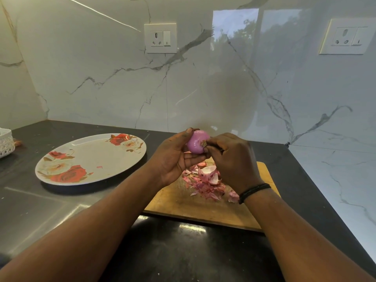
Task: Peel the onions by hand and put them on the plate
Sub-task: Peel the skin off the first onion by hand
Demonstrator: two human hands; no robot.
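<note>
From the head view, you have the onion just above the middle of the frame, held up over the far edge of the cutting board. Your left hand cradles it, thumb curled over the top and fingers curled beneath. Your right hand pinches the dry root tuft on the side of the onion facing it. The bulb looks smooth and glossy, mostly bare, so expect it to be firm, light and slippery; keep the cupped grip round its belly and pull only at the rough root end. Loose skins lie piled on the board below. The flowered plate sits at left of centre, holding no onions yet.
</note>
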